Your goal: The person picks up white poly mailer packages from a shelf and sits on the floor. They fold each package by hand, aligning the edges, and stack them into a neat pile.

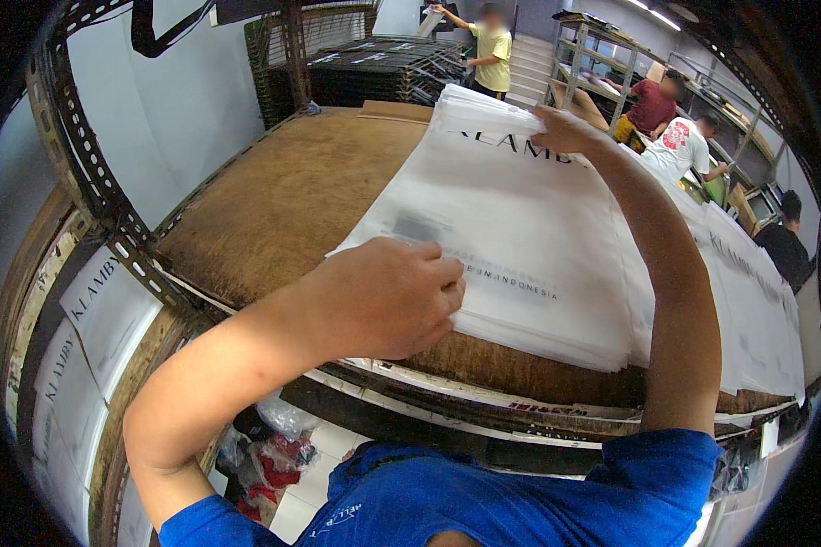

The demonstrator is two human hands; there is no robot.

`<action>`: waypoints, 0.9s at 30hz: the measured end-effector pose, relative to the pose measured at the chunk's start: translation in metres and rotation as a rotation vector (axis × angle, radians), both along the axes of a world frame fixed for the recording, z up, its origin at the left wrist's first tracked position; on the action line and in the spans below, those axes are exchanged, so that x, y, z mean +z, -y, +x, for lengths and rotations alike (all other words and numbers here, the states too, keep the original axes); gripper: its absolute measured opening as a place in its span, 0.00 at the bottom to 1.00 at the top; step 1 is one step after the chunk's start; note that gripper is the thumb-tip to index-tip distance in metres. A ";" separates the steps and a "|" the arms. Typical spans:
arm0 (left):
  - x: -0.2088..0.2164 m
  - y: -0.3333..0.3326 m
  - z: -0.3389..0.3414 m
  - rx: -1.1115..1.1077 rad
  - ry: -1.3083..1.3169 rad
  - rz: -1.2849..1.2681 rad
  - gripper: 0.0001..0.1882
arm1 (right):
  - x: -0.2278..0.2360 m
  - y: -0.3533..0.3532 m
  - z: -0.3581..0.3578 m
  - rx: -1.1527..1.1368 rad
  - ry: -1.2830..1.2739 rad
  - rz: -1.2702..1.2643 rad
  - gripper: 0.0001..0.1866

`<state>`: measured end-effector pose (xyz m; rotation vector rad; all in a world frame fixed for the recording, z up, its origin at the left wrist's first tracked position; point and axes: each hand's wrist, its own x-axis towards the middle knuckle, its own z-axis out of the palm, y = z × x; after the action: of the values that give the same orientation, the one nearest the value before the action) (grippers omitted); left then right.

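Observation:
A stack of white, slightly see-through printed plastic bags (511, 210) lies on the brown wooden shelf board in front of me. At the far end of the stack, my right hand (570, 134) is closed on the upper edge of the top bag, its fingers partly hidden. My left hand (392, 296) rests over the near left part of the same stack with its fingers curled in. Whether a bag edge is inside those fingers cannot be made out. Dark lettering runs across both ends of the top bag, and its middle looks blurred.
More white printed bags (748, 292) lie to the right. Bare wooden board (310, 182) extends left, beside a perforated metal post (91, 155). Further bags (105, 292) sit lower left. Dark stacked frames (374, 68) stand behind; several people work beyond. Red scraps (278, 469) lie below.

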<state>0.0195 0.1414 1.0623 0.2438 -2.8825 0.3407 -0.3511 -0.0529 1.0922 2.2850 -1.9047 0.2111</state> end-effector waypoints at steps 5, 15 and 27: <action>-0.001 0.011 -0.002 -0.080 -0.045 0.032 0.15 | -0.002 -0.019 0.002 -0.085 -0.069 -0.118 0.35; -0.014 0.014 -0.012 -0.113 -0.020 -0.267 0.12 | 0.031 -0.159 0.101 0.389 0.036 0.030 0.31; -0.022 0.039 -0.017 -0.107 -0.250 -0.008 0.09 | -0.009 -0.253 0.174 0.206 -0.175 0.250 0.16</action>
<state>0.0030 0.1029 1.0407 0.1201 -2.6353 0.2811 -0.1768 0.2004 1.0833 2.5630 -1.6933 -0.2099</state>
